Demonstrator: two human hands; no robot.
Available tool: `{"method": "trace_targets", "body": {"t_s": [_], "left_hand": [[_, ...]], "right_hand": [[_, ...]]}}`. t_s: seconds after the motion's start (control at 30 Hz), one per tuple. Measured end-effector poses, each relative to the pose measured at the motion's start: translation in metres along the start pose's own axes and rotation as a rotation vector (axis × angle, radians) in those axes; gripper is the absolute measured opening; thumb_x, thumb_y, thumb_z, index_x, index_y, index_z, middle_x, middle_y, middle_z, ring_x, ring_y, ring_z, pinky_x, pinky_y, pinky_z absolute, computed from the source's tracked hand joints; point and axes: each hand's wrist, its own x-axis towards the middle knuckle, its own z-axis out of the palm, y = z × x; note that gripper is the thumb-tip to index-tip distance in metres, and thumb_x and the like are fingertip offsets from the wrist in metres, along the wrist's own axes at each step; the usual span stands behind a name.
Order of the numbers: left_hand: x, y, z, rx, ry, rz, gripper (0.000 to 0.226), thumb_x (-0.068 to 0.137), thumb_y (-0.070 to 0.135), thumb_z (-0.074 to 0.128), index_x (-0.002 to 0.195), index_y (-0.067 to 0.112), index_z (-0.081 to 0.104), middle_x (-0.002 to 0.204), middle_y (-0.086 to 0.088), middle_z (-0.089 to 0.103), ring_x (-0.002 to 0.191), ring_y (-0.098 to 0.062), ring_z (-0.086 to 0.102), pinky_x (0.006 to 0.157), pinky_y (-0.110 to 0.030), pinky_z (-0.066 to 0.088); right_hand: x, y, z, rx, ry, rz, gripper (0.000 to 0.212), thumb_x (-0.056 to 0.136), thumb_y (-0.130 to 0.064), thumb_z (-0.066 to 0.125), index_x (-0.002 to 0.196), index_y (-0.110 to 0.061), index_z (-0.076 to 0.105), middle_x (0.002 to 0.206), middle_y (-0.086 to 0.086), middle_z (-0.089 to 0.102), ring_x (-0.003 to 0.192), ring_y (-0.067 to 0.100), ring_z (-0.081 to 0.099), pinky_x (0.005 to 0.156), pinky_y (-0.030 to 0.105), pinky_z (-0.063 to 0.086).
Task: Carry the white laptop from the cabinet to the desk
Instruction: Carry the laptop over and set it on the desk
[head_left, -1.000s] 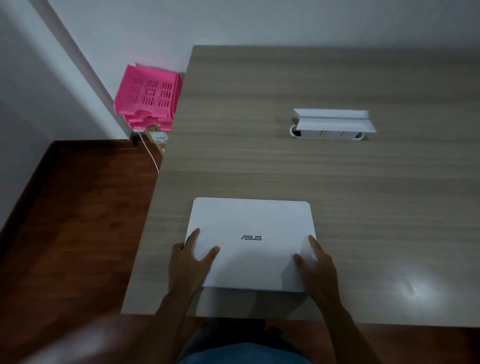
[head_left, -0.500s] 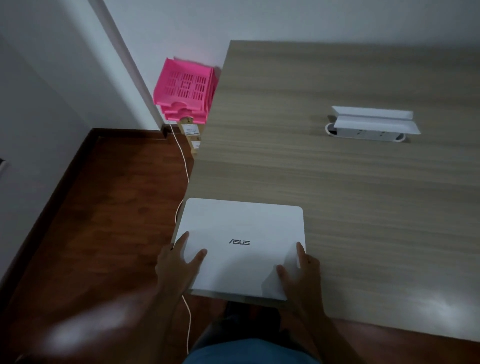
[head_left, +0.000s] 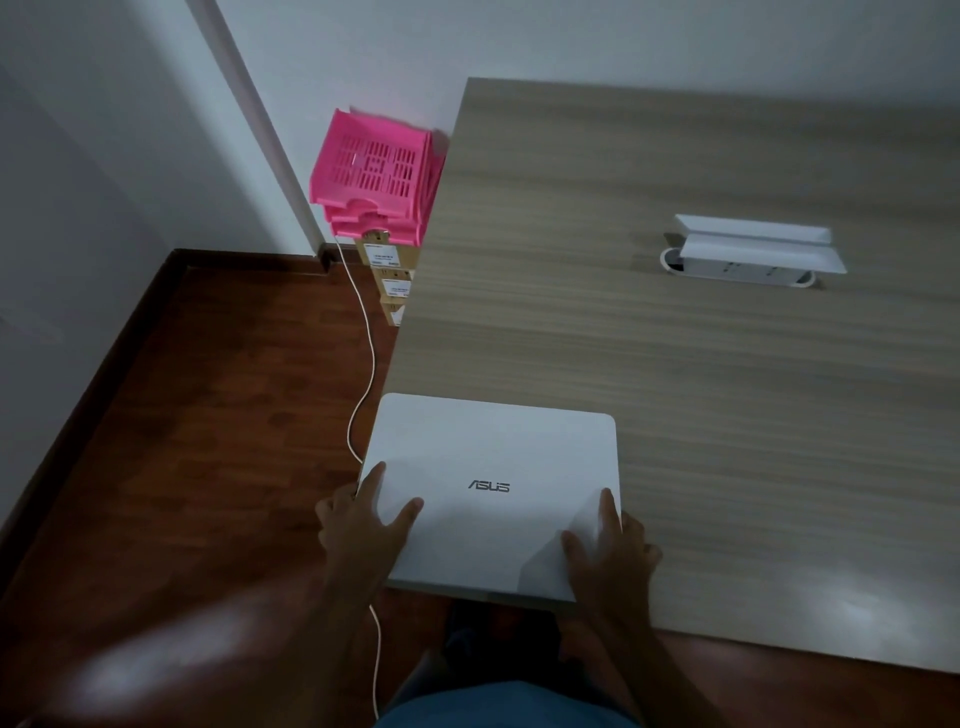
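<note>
A closed white laptop (head_left: 493, 467) with a grey logo on its lid is at the near left corner of the wooden desk (head_left: 675, 364). Its left and near edges stick out past the desk's edges. My left hand (head_left: 363, 525) grips its near left corner, thumb on the lid. My right hand (head_left: 608, 551) grips its near right corner, thumb and a finger on the lid. Whether the laptop rests on the desk or hovers just above it, I cannot tell. The cabinet is out of view.
A white power strip with a raised cover (head_left: 748, 252) sits in the desk's far middle. Pink plastic trays (head_left: 374, 176) stack on small boxes (head_left: 389, 275) beside the desk's left edge. A white cable (head_left: 363, 364) trails over the dark wooden floor (head_left: 182, 441).
The laptop has shifted left and toward me relative to the desk, from fully on the surface to overhanging the near left corner. Both hands keep their grip. The view has swung left.
</note>
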Motion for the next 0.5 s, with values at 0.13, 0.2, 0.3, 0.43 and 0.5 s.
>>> {"method": "trace_targets", "body": {"t_s": [0.13,0.2,0.3,0.43,0.5], "left_hand": [[-0.001,0.002,-0.003,-0.005,0.000,-0.013,0.078,0.075,0.064,0.059,0.142,0.035,0.035,0.137,-0.013,0.045,0.128,-0.034,0.029,0.100,-0.057,0.034],[-0.001,0.003,-0.005,-0.001,0.002,-0.011,0.078,0.075,0.064,0.059,0.143,0.035,0.035,0.137,-0.014,0.045,0.129,-0.034,0.029,0.100,-0.057,0.034],[-0.001,0.004,-0.008,0.002,-0.011,-0.011,0.078,0.075,0.064,0.059,0.143,0.035,0.034,0.136,-0.013,0.046,0.128,-0.034,0.030,0.099,-0.055,0.034],[-0.001,-0.001,-0.008,0.009,-0.029,0.031,0.079,0.074,0.065,0.058,0.143,0.034,0.034,0.134,-0.012,0.047,0.125,-0.034,0.034,0.098,-0.054,0.036],[0.002,-0.009,-0.009,0.002,-0.049,0.063,0.081,0.074,0.069,0.054,0.142,0.031,0.035,0.134,-0.010,0.049,0.125,-0.032,0.039,0.099,-0.051,0.037]], "right_hand": [[-0.003,-0.003,0.001,-0.020,-0.008,0.011,0.081,0.076,-0.053,0.052,0.147,-0.022,0.028,0.134,0.019,0.047,0.115,0.040,0.045,0.095,0.041,0.026],[-0.006,-0.005,0.000,-0.035,-0.015,0.011,0.078,0.081,-0.049,0.055,0.148,-0.021,0.027,0.136,0.019,0.045,0.116,0.041,0.044,0.097,0.042,0.027],[-0.009,-0.007,-0.002,-0.059,-0.014,0.012,0.077,0.083,-0.048,0.055,0.148,-0.022,0.023,0.139,0.018,0.043,0.121,0.041,0.041,0.099,0.045,0.032],[-0.012,-0.009,-0.006,-0.086,-0.040,0.012,0.076,0.084,-0.049,0.051,0.149,-0.022,0.020,0.140,0.017,0.043,0.122,0.039,0.041,0.099,0.047,0.036],[-0.016,-0.011,-0.008,-0.175,-0.049,0.000,0.075,0.083,-0.053,0.047,0.147,-0.025,0.019,0.138,0.013,0.046,0.120,0.036,0.046,0.098,0.048,0.035]]}}
